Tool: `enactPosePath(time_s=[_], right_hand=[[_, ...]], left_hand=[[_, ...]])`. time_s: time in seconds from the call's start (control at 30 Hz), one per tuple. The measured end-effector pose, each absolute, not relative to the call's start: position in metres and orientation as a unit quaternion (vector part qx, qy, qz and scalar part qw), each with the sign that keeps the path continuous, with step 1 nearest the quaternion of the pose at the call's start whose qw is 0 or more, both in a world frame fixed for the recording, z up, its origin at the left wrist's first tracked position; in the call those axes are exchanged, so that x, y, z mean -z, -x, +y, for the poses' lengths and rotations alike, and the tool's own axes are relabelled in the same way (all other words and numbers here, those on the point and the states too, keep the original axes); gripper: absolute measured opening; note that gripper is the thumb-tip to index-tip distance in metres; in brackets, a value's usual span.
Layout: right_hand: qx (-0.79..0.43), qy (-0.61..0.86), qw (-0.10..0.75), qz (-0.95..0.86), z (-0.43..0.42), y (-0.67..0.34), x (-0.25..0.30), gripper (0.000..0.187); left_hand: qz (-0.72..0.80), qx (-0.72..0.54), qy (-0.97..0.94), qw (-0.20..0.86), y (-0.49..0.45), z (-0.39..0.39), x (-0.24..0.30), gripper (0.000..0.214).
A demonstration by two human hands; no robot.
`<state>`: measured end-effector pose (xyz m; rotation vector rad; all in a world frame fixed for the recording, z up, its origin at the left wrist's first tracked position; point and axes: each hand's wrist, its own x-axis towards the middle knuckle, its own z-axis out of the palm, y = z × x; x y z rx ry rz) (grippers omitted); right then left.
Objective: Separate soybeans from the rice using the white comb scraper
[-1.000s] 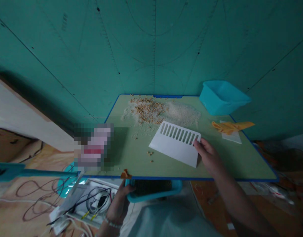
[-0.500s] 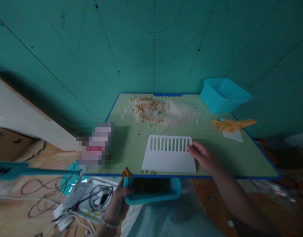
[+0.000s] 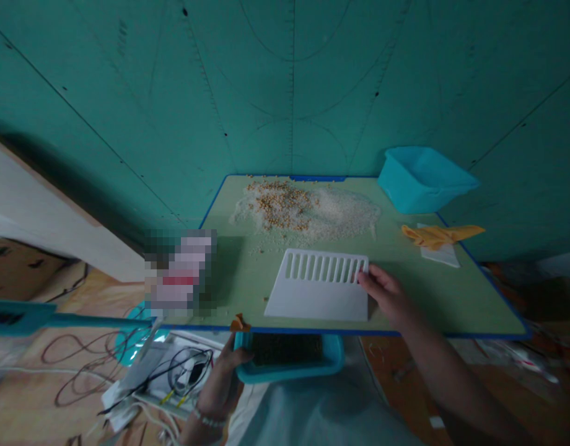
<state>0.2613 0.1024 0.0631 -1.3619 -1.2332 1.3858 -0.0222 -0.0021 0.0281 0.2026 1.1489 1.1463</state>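
Note:
My right hand (image 3: 385,291) pinches the upper right corner of a white slotted plastic plate (image 3: 317,300) on the table's near part. Slots run along its far side, and its solid wider side faces me. Just below the table edge, my left hand (image 3: 227,371) grips the left end of a teal tub (image 3: 292,374). Dark, fine contents fill part of the tub, too dim to name. Farther back lie round tan beans (image 3: 285,207), mixed at the left with a spread of white rice-like grains (image 3: 345,214). A single bean sits left of the plate.
An empty-looking teal bin (image 3: 424,186) stands at the table's back right. Nearby, an orange cloth (image 3: 438,235) lies over a white sheet (image 3: 445,255). A small orange scrap (image 3: 240,323) rests at the front edge. Cables and a white tray (image 3: 187,371) are at lower left.
The white plate has shifted slightly away from me and turned a little. Several beans at the front edge are out of sight. My left hand still holds the tub in about the same place.

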Motion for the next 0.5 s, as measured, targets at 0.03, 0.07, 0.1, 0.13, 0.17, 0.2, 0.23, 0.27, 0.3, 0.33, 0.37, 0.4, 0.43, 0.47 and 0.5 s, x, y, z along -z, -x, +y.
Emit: enactPosePath(time_s=[0.03, 0.07, 0.1, 0.13, 0.17, 0.2, 0.23, 0.27, 0.3, 0.33, 0.37, 0.4, 0.43, 0.47, 0.5], right_hand=[[-0.539, 0.547, 0.418, -0.485, 0.106, -0.26, -0.065, 0.034], [-0.524, 0.553, 0.427, -0.488, 0.111, -0.258, -0.068, 0.034], [-0.507, 0.553, 0.435, -0.498, 0.118, -0.256, -0.071, 0.034], [-0.488, 0.55, 0.443, -0.513, 0.126, -0.254, -0.076, 0.034], [-0.47, 0.544, 0.451, -0.529, 0.135, -0.252, -0.081, 0.033], [-0.455, 0.533, 0.46, -0.545, 0.144, -0.249, -0.085, 0.032], [-0.438, 0.523, 0.471, -0.559, 0.154, -0.247, -0.089, 0.032], [-0.427, 0.512, 0.477, -0.572, 0.164, -0.243, -0.092, 0.032], [-0.421, 0.503, 0.481, -0.581, 0.173, -0.24, -0.094, 0.032], [-0.416, 0.497, 0.486, -0.586, 0.181, -0.236, -0.094, 0.032], [-0.415, 0.49, 0.488, -0.591, 0.188, -0.232, -0.092, 0.033], [-0.418, 0.484, 0.488, -0.594, 0.193, -0.227, -0.09, 0.033], [-0.426, 0.477, 0.487, -0.595, 0.196, -0.223, -0.087, 0.033], [-0.437, 0.47, 0.484, -0.595, 0.199, -0.218, -0.083, 0.033], [-0.449, 0.464, 0.481, -0.593, 0.2, -0.214, -0.081, 0.033]], left_hand=[[0.508, -0.513, -0.098, 0.685, 0.023, -0.002, -0.029, 0.036], [0.505, -0.512, -0.105, 0.687, 0.024, -0.003, -0.029, 0.037], [0.505, -0.508, -0.112, 0.689, 0.025, -0.003, -0.029, 0.038], [0.507, -0.505, -0.119, 0.689, 0.027, -0.004, -0.028, 0.039], [0.51, -0.502, -0.125, 0.687, 0.029, -0.004, -0.027, 0.038], [0.512, -0.503, -0.128, 0.684, 0.03, -0.005, -0.025, 0.038], [0.514, -0.508, -0.126, 0.68, 0.031, -0.005, -0.023, 0.038], [0.515, -0.513, -0.122, 0.676, 0.032, -0.006, -0.022, 0.038], [0.516, -0.517, -0.117, 0.673, 0.032, -0.007, -0.02, 0.039], [0.517, -0.521, -0.11, 0.67, 0.032, -0.008, -0.019, 0.041], [0.518, -0.525, -0.104, 0.668, 0.032, -0.01, -0.019, 0.042], [0.518, -0.528, -0.099, 0.666, 0.031, -0.011, -0.02, 0.044], [0.518, -0.53, -0.099, 0.664, 0.031, -0.012, -0.021, 0.044], [0.515, -0.531, -0.104, 0.665, 0.031, -0.014, -0.021, 0.043], [0.513, -0.532, -0.109, 0.665, 0.032, -0.015, -0.021, 0.042]])
